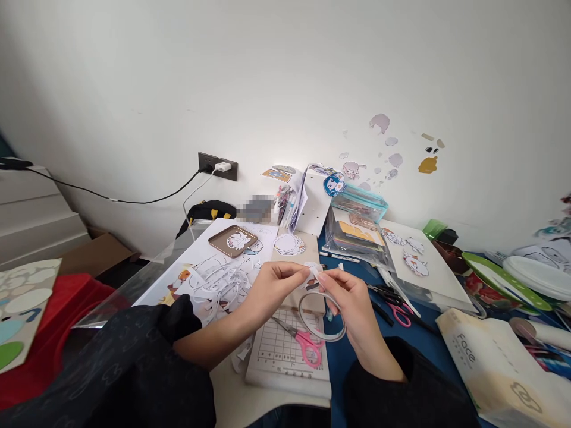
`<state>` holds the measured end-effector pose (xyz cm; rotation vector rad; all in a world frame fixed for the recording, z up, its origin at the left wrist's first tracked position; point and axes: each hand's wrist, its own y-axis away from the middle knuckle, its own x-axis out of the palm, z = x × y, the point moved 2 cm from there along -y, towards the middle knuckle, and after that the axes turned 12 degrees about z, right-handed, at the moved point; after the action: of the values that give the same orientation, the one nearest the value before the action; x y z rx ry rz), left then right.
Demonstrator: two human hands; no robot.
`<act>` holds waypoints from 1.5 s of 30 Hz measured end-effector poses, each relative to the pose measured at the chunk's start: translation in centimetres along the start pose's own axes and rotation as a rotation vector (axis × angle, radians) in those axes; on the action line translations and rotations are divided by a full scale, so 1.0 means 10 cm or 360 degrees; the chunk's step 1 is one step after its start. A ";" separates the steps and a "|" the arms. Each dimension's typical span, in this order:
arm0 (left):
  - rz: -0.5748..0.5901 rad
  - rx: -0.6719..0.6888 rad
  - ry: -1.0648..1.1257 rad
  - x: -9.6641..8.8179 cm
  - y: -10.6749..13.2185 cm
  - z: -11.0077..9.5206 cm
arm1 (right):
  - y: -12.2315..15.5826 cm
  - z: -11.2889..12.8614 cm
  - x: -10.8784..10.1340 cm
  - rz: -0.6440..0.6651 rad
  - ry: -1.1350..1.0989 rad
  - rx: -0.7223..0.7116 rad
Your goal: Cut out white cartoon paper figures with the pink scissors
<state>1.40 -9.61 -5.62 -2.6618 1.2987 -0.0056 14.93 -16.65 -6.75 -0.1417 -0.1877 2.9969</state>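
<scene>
Over the desk's front, my left hand [279, 288] pinches the edge of a small white paper cutout [314, 270]. My right hand [352, 303] closes its fingertips on the other side of the same piece. A thin ring that looks like a roll of tape [328, 339] hangs at my right hand, against its fingers. Below both hands, pink-handled scissors [308, 351] lie partly spread on a gridded pad [285, 356]. White paper strips [223, 288] are heaped left of my left hand. The cutout's underside is hidden by my fingers.
A brown tray [218, 245] holds a sticker cutout at the left back. Behind stand a white file holder [312, 205] and a teal pencil case [361, 203]. More scissors [401, 312] lie right of my right hand, near a tissue pack [495, 362].
</scene>
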 end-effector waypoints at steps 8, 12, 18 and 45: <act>0.0001 0.0008 0.0008 0.00 0.00 0.01 | 0.00 -0.01 0.00 0.0007 0.0039 0.0014; -0.0015 0.0014 0.0006 0.01 0.00 0.00 | 0.00 0.00 0.00 0.0011 0.0081 0.0007; -0.0062 0.0017 -0.0010 0.06 0.00 0.00 | 0.02 0.00 0.01 -0.0006 0.0153 -0.0026; -0.0221 0.0073 -0.0142 0.05 0.05 -0.07 | -0.04 -0.09 -0.02 0.0068 0.0356 0.0152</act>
<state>1.26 -10.45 -5.03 -2.6743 1.0727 0.0637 15.25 -16.19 -7.57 -0.4731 -0.0181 2.9937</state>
